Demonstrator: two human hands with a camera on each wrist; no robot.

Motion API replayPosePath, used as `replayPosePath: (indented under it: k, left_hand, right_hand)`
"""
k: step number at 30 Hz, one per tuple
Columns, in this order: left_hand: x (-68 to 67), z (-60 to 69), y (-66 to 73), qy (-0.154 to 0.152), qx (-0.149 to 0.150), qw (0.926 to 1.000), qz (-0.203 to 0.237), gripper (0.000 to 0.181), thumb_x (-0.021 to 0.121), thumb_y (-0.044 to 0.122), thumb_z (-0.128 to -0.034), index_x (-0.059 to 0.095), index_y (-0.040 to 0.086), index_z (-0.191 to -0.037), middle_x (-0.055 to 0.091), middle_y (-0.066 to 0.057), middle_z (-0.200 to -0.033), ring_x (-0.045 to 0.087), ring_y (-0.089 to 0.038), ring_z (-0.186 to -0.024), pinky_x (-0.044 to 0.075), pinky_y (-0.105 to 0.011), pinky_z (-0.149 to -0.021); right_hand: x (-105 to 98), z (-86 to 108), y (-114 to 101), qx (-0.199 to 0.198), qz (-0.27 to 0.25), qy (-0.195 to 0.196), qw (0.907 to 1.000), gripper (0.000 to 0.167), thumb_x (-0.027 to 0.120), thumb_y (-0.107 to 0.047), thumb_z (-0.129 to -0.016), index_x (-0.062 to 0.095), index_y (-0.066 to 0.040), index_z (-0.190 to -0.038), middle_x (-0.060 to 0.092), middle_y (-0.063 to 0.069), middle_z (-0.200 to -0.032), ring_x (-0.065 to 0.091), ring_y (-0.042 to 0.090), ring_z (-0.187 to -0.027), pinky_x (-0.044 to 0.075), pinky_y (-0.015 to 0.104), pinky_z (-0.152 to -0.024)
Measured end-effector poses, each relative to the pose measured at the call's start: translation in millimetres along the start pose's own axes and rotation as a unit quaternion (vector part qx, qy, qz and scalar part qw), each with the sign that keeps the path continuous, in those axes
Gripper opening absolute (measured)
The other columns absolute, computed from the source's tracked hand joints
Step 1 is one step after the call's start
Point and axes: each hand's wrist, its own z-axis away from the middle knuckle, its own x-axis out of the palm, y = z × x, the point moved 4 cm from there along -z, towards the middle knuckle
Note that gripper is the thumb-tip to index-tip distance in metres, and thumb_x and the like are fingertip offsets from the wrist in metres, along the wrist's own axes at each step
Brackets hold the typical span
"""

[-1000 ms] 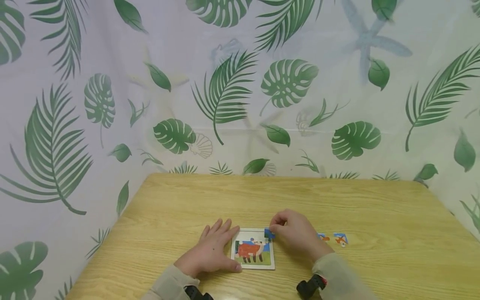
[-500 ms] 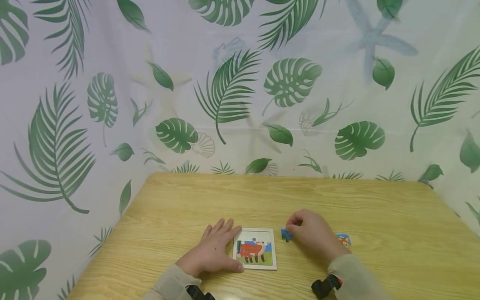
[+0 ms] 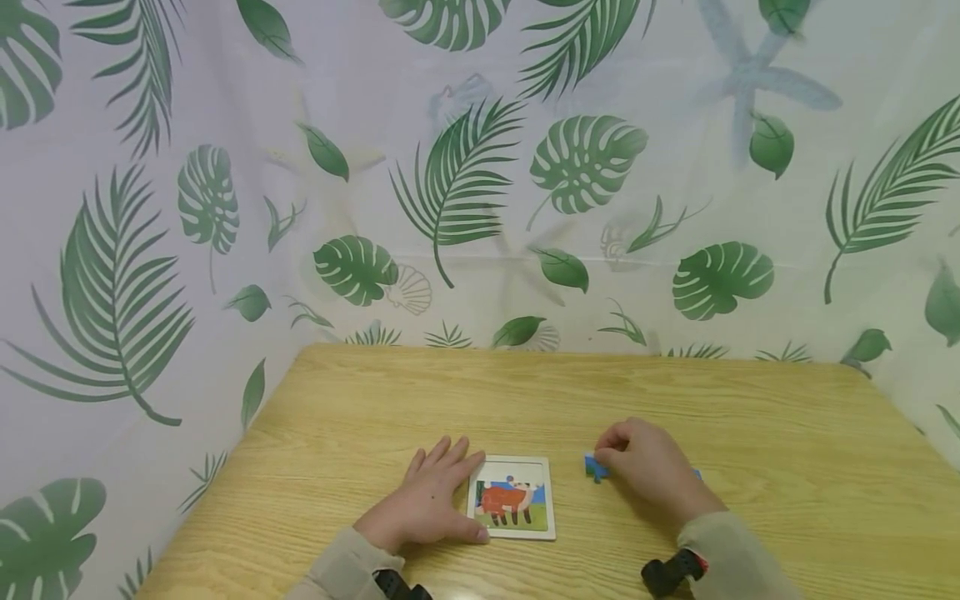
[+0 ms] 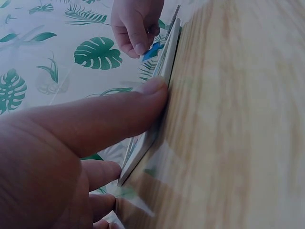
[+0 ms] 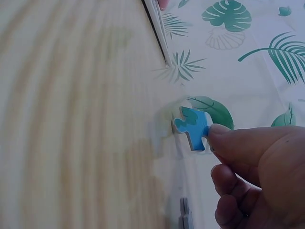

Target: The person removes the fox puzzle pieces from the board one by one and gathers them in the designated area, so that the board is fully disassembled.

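A square puzzle board (image 3: 550, 500) with a pale frame lies on the table, showing a partly assembled picture of a red-brown animal on grass. My left hand (image 3: 427, 500) is spread along its left side, the thumb at the near left corner and the fingertips by the far left corner. To the right of the board, my right hand (image 3: 656, 467) pinches a blue and green jigsaw piece (image 5: 194, 128) between thumb and fingers. The right wrist view shows that piece with a rounded knob, held clear of the board.
A blue corner of a loose puzzle piece (image 3: 697, 474) shows behind the right hand, most of it hidden. In the right wrist view, loose pieces (image 5: 185, 214) lie edge-on. The wooden table (image 3: 360, 400) meets a leaf-patterned cloth (image 3: 480, 167) at the back.
My right hand has moved to the right with the jigsaw piece, from the board's far right corner to bare table beside it. The left hand stays at the board.
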Motion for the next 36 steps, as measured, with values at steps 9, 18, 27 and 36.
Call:
replayPosePath:
  k: [9,18,27,36]
  left_hand:
    - [1.4,-1.6,-1.1,-0.003,0.0,1.0,-0.003,0.108,0.084,0.06,-0.0722,0.036,0.018,-0.159,0.016,-0.011,-0.167,0.003,-0.034,-0.154,-0.003,-0.061,-0.118]
    - [2.6,-0.5,-1.2,-0.007,-0.001,1.0,-0.001,0.107,0.084,0.059,-0.0726,0.036,0.017,-0.159,0.016,-0.011,-0.167,0.003,-0.034,-0.154,-0.003,-0.061,-0.118]
    - [1.8,0.6,-0.1,-0.011,-0.001,0.9999,0.01,0.106,0.084,0.057,-0.0738,0.036,0.017,-0.159,0.017,-0.011,-0.167,0.003,-0.035,-0.154,-0.003,-0.061,-0.118]
    - [-0.1,-0.4,0.2,-0.01,-0.004,0.9999,0.007,0.106,0.084,0.057,-0.0738,0.036,0.017,-0.159,0.016,-0.011,-0.167,0.002,-0.034,-0.154,-0.003,-0.061,-0.118]
  right_hand:
    - [-2,1.8,11,-0.035,0.044,0.008,0.9984,0.008,0.075,-0.023,-0.092,0.073,-0.02,-0.085,0.06,-0.002,-0.091,0.056,0.017,-0.085,0.048,0.043,-0.08]
    - [-1,7.0,17,-0.049,0.076,0.021,0.9957,0.007,0.076,-0.028,-0.091,0.074,-0.025,-0.084,0.062,-0.005,-0.093,0.059,0.029,-0.1,0.041,0.059,-0.084]
    - [0,6.2,22,-0.058,0.08,0.014,0.995,0.007,0.074,-0.032,-0.093,0.073,-0.026,-0.088,0.06,-0.007,-0.094,0.056,0.035,-0.106,0.04,0.06,-0.083]
    - [2,4.1,25,-0.061,0.078,0.016,0.995,0.007,0.074,-0.032,-0.093,0.072,-0.028,-0.087,0.059,-0.008,-0.093,0.055,0.035,-0.109,0.039,0.061,-0.086]
